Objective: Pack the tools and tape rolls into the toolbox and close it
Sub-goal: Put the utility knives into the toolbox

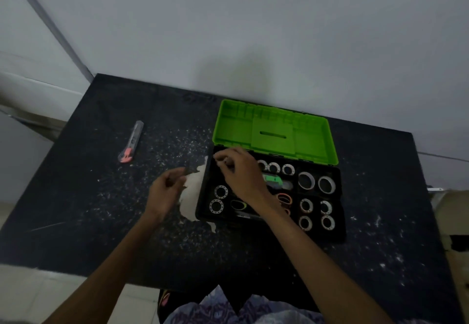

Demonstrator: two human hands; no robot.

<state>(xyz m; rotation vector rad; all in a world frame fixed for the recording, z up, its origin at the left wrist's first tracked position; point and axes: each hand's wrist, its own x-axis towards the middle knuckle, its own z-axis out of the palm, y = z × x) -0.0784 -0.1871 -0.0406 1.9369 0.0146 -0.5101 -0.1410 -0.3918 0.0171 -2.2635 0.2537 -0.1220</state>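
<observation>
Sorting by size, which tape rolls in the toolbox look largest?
The two white rolls standing side by side in the toolbox's far right section. Their rings are clearly wider than the smaller white rolls in front of them.

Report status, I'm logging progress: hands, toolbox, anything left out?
Right hand over black toolbox tray, grip unclear. Left hand beside it. Green lid open. Grey utility knife with red end on table.

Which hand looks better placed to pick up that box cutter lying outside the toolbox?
Probably the left hand: it hovers over the table between toolbox and box cutter, while the right hand is over the toolbox.
</observation>
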